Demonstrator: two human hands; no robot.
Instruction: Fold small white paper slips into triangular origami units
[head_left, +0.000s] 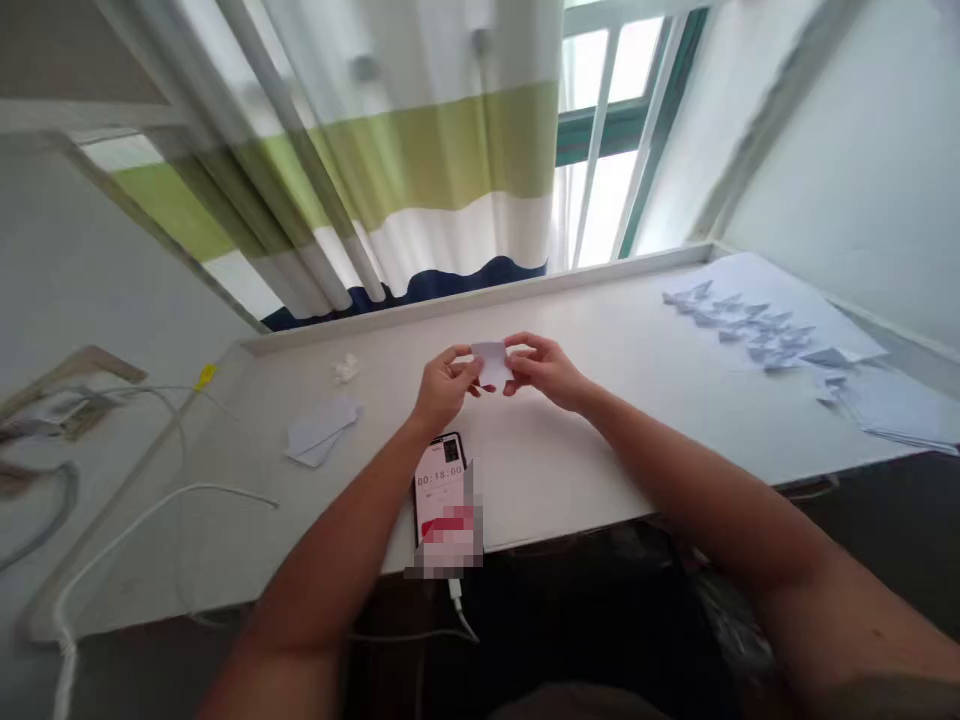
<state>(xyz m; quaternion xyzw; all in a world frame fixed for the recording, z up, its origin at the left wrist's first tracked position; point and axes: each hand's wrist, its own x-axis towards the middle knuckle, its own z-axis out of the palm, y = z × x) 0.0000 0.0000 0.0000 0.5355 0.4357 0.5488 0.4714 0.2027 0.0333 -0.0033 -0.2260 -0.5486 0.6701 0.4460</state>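
A small white piece of paper [490, 364] is held up over the middle of the white table [600, 460]. My left hand [444, 388] pinches its left edge between thumb and fingers. On the other side, my right hand [546, 370] grips the right edge the same way. Just below my left hand lies a phone [442, 490] showing a timer, partly blurred out. Flat white sheets [322, 428] rest to the left, with a crumpled white scrap [346, 369] behind them.
Several small folded paper pieces [757, 328] sit on a large white sheet at the right, beside a stack of paper [907, 405]. A charging cable [455, 592] hangs off the front edge. Another cable [180, 492] crosses the left side. Curtains hang behind the table.
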